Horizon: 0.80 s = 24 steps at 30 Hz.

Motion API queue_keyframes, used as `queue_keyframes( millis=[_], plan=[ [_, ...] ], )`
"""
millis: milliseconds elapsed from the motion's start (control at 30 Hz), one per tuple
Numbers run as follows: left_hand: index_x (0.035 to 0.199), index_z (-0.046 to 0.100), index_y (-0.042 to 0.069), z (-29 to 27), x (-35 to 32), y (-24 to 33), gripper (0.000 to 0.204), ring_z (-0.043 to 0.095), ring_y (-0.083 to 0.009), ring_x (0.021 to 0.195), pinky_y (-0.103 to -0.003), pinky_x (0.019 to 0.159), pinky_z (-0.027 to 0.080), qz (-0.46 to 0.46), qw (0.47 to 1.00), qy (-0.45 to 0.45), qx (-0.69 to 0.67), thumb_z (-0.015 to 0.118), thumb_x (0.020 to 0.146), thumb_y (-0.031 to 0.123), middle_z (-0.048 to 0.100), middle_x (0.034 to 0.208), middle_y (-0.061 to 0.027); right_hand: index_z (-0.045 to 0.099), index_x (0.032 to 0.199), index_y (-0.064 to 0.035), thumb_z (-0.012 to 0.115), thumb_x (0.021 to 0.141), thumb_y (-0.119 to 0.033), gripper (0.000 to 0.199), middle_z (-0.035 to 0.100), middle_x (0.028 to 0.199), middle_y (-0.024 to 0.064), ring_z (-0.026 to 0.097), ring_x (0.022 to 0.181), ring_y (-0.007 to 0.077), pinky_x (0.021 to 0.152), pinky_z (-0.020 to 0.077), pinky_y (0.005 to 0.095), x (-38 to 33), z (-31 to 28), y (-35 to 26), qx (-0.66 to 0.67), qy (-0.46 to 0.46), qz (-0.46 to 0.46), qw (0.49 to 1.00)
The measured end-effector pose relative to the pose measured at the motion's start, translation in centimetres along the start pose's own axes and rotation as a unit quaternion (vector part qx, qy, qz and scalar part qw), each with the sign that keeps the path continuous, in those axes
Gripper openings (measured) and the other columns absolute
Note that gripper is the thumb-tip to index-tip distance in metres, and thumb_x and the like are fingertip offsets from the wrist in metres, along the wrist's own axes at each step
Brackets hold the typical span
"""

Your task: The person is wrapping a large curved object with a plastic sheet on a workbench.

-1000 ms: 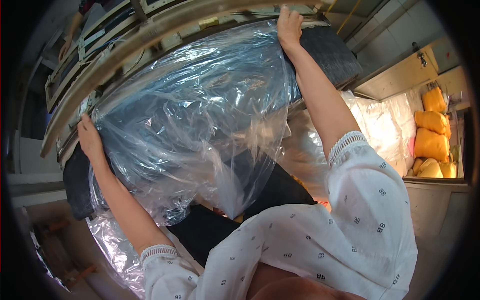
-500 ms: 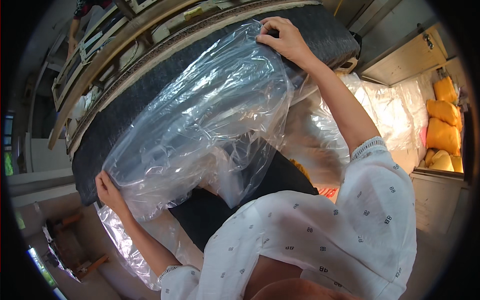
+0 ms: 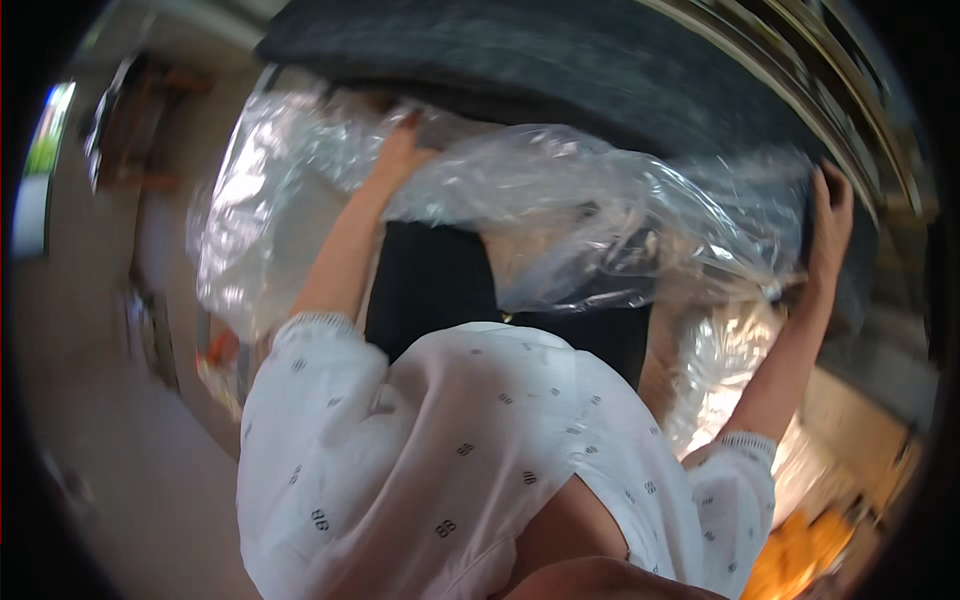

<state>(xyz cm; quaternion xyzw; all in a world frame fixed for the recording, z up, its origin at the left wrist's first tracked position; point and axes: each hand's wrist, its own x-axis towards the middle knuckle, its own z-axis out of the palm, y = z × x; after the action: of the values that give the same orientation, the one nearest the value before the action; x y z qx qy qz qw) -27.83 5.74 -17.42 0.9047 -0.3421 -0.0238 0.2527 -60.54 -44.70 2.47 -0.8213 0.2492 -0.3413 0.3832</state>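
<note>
A big clear plastic bag (image 3: 560,210) is stretched across a long dark padded slab (image 3: 560,70) that runs over the top of the view. My left hand (image 3: 400,155) grips the bag's edge at the upper middle left. At the far right my right hand (image 3: 830,230) clutches the other end of the bag against the slab's end. A black panel (image 3: 430,290) shows below the bag, above my white patterned shirt (image 3: 460,450).
More crumpled clear plastic (image 3: 240,240) hangs at the left and more plastic (image 3: 720,370) bunches under my right arm. Orange items (image 3: 800,550) sit at the lower right. Shelving rails (image 3: 850,90) run along the upper right. Pale floor (image 3: 90,400) lies at the left.
The view has swung round sharply. The slab now runs from upper left to right. Both hands have shifted along the bag, still gripping it, and the bag lies flatter over the slab.
</note>
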Motion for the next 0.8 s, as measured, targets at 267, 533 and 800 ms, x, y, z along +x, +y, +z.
queue_keyframes(
  millis=[267,533,800],
  plan=[
    [0.115,0.050,0.003,1.1,0.5,0.5,0.055,0.055,-0.0322,0.102,-0.040,0.084,0.047,-0.205,0.950,-0.166,0.164,0.064,0.068,0.028,0.056,0.114,-0.0175,0.047,0.123,-0.0037,0.053,0.088,-0.030,0.044,0.046,0.124,0.0109,0.040,0.118,0.0203,0.099,0.0271,0.0304,0.4,0.8,-0.7,-0.102,-0.144,0.002,0.984],
    [0.098,0.062,0.006,-0.9,-2.1,-1.4,0.031,0.058,-0.0277,0.098,-0.038,0.083,0.047,-0.285,0.933,-0.113,-0.189,0.060,0.072,0.023,0.061,0.103,-0.0140,0.052,0.119,-0.0051,0.052,0.088,-0.032,0.041,0.048,0.121,0.0124,0.045,0.113,0.0237,0.096,0.0314,0.0331,1.2,0.7,1.7,-0.195,-0.122,-0.074,0.970],
    [0.118,0.046,0.000,-29.0,-29.3,0.8,0.047,0.054,-0.0242,0.092,-0.037,0.081,0.045,-0.318,0.891,0.232,-0.227,0.058,0.078,0.021,0.053,0.108,-0.0122,0.050,0.123,-0.0085,0.050,0.090,-0.034,0.042,0.047,0.125,0.0098,0.042,0.118,0.0223,0.098,0.0318,0.0326,1.9,-0.6,3.0,-0.229,-0.125,-0.126,0.957]
  ],
)
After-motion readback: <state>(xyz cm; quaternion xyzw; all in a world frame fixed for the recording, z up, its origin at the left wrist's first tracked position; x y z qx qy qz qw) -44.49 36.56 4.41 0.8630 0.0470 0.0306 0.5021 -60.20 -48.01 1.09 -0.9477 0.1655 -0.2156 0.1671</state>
